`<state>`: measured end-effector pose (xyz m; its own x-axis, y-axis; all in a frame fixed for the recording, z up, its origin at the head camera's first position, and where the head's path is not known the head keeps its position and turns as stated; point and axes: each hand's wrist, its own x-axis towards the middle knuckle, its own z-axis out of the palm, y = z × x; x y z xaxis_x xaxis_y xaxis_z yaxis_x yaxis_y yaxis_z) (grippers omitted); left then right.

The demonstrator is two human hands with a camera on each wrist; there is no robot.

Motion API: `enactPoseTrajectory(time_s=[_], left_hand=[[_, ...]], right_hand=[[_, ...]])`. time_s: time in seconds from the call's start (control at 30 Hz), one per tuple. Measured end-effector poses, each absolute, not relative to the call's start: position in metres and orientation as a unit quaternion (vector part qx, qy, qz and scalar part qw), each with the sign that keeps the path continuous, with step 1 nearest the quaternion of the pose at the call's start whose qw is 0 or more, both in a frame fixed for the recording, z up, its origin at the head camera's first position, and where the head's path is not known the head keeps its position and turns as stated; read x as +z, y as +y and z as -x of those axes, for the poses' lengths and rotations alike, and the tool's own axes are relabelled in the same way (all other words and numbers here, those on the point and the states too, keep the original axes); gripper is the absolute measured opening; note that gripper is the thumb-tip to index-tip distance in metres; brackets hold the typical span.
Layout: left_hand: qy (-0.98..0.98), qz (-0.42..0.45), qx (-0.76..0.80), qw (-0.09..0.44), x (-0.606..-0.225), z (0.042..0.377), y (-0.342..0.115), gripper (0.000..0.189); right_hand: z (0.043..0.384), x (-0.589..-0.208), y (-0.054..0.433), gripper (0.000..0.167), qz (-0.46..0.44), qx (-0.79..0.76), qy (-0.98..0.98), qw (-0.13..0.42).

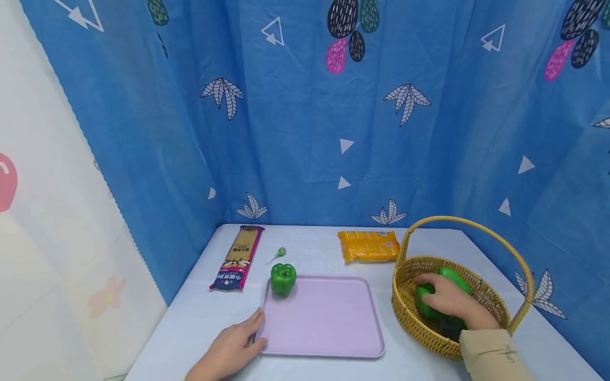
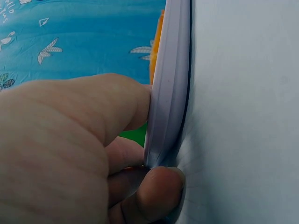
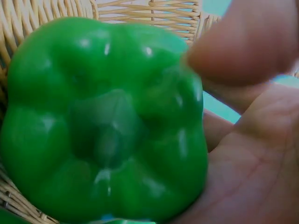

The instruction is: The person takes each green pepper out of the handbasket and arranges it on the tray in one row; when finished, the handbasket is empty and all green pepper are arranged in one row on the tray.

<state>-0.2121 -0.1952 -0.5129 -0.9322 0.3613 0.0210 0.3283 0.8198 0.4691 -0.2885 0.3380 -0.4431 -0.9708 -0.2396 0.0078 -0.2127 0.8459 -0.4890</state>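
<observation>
In the head view, a lilac tray [image 1: 324,317] lies on the table. My left hand [image 1: 233,344] is at its left edge; in the left wrist view its thumb reaches over the rim while a bent finger sits low beside it, gripping the edge. A green bell pepper [image 1: 283,280] stands on the tray's far left corner. On the right, my right hand [image 1: 450,299] reaches into a wicker basket [image 1: 424,336] and holds another green bell pepper [image 3: 103,121]. The right thumb presses its side; other fingertips are partly hidden. Beside it lie a bright green item [image 1: 456,279] and a dark green one [image 1: 451,327].
A long purple and gold packet [image 1: 238,259] lies at the back left, with a small lollipop [image 1: 277,254] near it. An orange packet [image 1: 369,246] is behind the tray. The basket's tall handle [image 1: 517,256] arches above it. A blue curtain [image 1: 310,132] hangs behind the table.
</observation>
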Motion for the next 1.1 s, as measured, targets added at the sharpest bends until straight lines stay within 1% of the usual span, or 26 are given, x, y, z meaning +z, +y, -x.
enactPoseTrajectory(time_s=[0.27,0.47,0.7,1.1], left_hand=[[0.953,-0.182,0.239,0.037,-0.5138,0.2126,-0.1962,0.072],[0.954,-0.178,0.239,0.038,-0.514,0.2123,-0.1963,0.072],[0.955,-0.179,0.235,0.032,-0.514,0.2123,-0.1961,0.072],[0.954,-0.181,0.237,0.033,-0.5116,0.2119,-0.1956,0.071]], right_hand=[[0.2908,-0.4501,0.3381,0.054,0.135,-0.265,0.955,0.01],[0.2915,-0.4516,0.3377,0.057,0.137,-0.295,0.946,0.007],[0.2923,-0.4515,0.3366,0.052,0.14,-0.296,0.945,-0.021],[0.29,-0.4485,0.3358,0.051,0.127,-0.286,0.95,-0.011]])
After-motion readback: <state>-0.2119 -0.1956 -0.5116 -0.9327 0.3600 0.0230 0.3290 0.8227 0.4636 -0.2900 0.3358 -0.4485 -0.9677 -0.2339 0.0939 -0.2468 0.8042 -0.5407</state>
